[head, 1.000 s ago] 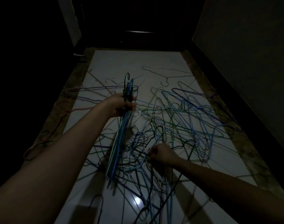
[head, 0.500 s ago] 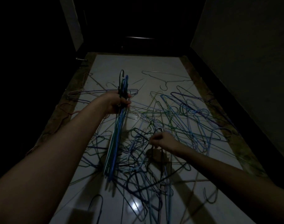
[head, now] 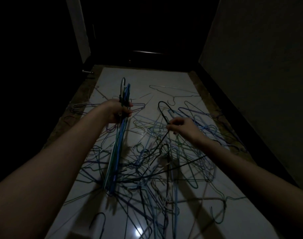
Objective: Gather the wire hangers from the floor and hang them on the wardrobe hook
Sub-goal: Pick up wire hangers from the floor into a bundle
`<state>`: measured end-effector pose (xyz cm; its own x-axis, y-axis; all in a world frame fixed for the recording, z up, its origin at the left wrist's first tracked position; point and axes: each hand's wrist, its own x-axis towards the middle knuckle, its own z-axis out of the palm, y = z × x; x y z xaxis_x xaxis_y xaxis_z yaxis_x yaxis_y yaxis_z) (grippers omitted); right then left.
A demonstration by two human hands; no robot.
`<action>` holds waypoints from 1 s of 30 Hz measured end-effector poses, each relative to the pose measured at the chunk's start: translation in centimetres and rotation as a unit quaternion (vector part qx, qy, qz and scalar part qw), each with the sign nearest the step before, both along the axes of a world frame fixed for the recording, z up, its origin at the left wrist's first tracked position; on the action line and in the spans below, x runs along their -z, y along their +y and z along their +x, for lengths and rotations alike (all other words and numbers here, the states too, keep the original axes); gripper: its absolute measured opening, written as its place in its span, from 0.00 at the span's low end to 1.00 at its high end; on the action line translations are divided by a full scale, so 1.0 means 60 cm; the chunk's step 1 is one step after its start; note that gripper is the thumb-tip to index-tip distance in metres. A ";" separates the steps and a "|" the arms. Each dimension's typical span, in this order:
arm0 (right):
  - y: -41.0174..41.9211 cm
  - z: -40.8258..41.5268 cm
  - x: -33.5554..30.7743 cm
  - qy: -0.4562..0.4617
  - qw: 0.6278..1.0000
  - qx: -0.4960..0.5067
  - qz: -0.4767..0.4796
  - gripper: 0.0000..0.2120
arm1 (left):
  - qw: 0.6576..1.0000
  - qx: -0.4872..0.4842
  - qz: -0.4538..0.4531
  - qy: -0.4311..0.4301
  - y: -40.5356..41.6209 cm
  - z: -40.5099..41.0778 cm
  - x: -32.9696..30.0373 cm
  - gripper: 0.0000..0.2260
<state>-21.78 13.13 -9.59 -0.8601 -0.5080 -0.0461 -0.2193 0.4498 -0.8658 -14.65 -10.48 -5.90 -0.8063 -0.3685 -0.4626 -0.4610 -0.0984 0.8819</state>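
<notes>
Dim narrow room, glossy white tiled floor with dark walls either side and a dark doorway at the far end. No wardrobe hook visible anywhere in view.

Progress: early-to-middle, as a judgement. A bundle of blue, teal and dark wire hangers is already gathered, hooks all stacked together at the top. A big tangle of blue, purple, green and black wire hangers is spread over most of the floor, plus loose ones near the far end and along the left edge. Lots left to pick up; nothing hung yet as far as shown.

Left hand is curled tight round the bundle just below the hooks, holding it upright-ish, lower ends pointing down toward the pile; cannot tell whether they touch the floor. Right hand pinches a single thin black wire hanger at its neck between fingertips, hook sticking up and left of the hand, its body trailing down into the tangle. Looks partly lifted, lower part possibly snagged among the others, hard to tell in the dark. The two hands are apart, the single hanger not yet joined to the bundle.
</notes>
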 end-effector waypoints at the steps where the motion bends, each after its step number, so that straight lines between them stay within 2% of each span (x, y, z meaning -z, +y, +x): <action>1: 0.002 -0.002 -0.008 0.008 1.000 0.001 -0.002 0.09 | 1.000 0.000 0.001 0.003 0.003 0.000 -0.004 0.11; 7: 0.018 -0.013 -0.062 0.030 0.998 0.033 -0.042 0.06 | 0.999 -0.020 -0.008 0.033 0.017 0.001 -0.022 0.11; 11: 0.037 -0.027 -0.090 0.039 0.993 0.083 -0.075 0.11 | 0.999 -0.011 -0.026 0.026 0.019 0.001 -0.020 0.11; 15: 0.056 -0.033 -0.115 0.046 0.988 0.101 -0.111 0.12 | 0.999 -0.011 -0.029 0.010 0.018 -0.001 -0.013 0.11; 25: 0.079 -0.051 -0.119 0.075 0.975 0.156 -0.139 0.12 | 0.997 -0.074 0.011 0.031 0.020 -0.007 0.006 0.12; 30: 0.074 -0.046 -0.095 0.059 0.980 0.149 -0.116 0.11 | 0.997 -0.056 0.021 0.043 0.044 -0.013 0.003 0.12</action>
